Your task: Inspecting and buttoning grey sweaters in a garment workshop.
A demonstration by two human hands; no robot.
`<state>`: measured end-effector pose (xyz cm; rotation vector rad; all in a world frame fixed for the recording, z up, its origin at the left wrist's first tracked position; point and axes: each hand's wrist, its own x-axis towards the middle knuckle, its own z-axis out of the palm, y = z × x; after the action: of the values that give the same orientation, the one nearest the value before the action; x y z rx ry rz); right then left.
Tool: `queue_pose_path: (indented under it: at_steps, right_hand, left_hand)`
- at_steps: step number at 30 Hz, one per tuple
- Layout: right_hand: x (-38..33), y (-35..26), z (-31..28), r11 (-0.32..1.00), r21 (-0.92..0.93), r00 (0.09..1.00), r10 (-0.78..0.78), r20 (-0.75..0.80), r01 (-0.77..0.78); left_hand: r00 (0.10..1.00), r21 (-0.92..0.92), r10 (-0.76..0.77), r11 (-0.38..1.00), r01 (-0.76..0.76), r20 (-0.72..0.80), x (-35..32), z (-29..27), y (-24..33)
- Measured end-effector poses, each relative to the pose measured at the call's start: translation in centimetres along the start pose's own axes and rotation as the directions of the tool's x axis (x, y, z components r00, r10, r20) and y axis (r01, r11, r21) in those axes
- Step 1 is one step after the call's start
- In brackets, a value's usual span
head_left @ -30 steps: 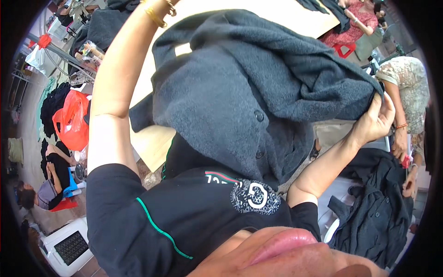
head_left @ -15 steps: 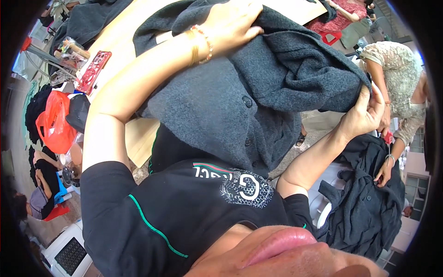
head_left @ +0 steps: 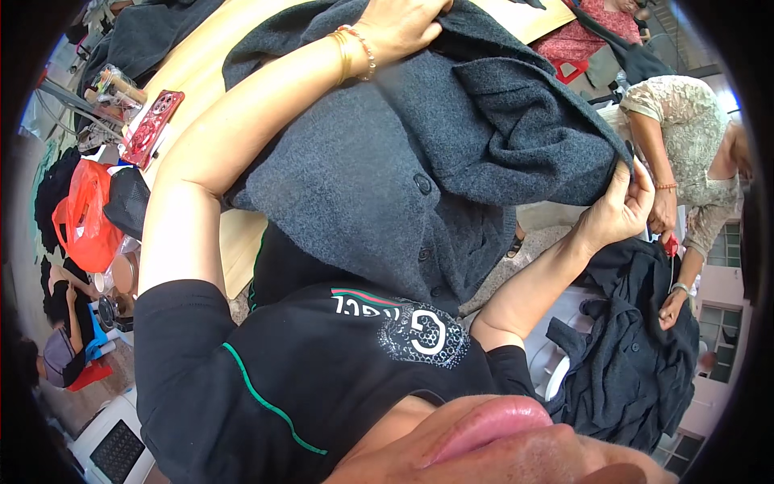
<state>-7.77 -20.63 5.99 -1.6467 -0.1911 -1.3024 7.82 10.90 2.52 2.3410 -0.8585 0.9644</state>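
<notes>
**Two hands on the grey coat, handling barely begun**

Both hands are closed on one thing: a dark grey woollen coat point(head_left: 451, 169) that hangs bunched between them over the edge of the wooden table point(head_left: 201, 64). The left hand point(head_left: 403, 24), with gold and beaded bangles at its wrist, grips a fold at the far upper part of the cloth, fingers curled tightly into it. The right hand point(head_left: 617, 214) pinches the coat's edge lower down, thumb and fingers pressed together on the fabric.

Between the hands the coat is still a loose heap. Its button row point(head_left: 422, 184) runs downward below the left hand, and thick folds pile up just above the right hand. Nothing looks smoothed, folded or laid flat yet, so I judge the work to be at an early stage, with most of it left.

Beyond the left forearm, a red phone point(head_left: 153, 127) and a small clear jar point(head_left: 117, 90) lie on the table. Past the right hand, another person in a lace top point(head_left: 685, 137) handles a black garment point(head_left: 637, 355).
</notes>
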Motion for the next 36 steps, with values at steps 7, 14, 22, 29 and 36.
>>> queue_pose_path:
  at_steps: [7,14,22,29,36]
  right_hand:
    - [0.0,1.7,-1.0,0.997,0.040,0.997,0.070,-0.016,-0.070]
    - [-0.1,2.2,-0.7,0.983,0.116,0.989,0.147,-0.034,-0.142]
    - [-1.0,-1.1,1.0,1.000,0.027,0.999,-0.005,0.045,0.003]
    - [-2.8,-6.9,4.0,0.867,-0.002,0.682,-0.392,0.617,0.499]
    - [-4.2,-7.0,6.9,0.851,0.073,0.597,-0.423,0.682,0.520]
  left_hand:
    - [0.952,-0.740,-0.199,0.599,0.306,0.233,0.6,-4.0,-0.2]
    - [0.638,-0.541,-0.243,0.363,0.759,0.731,2.4,-13.0,2.0]
    - [0.840,-0.751,-0.130,0.393,0.531,0.526,0.7,-10.6,4.8]
    - [0.927,-0.799,-0.032,0.496,0.340,0.374,-0.6,-6.4,9.6]
    - [0.981,-0.673,-0.076,0.718,0.178,0.179,-2.6,-6.0,9.4]
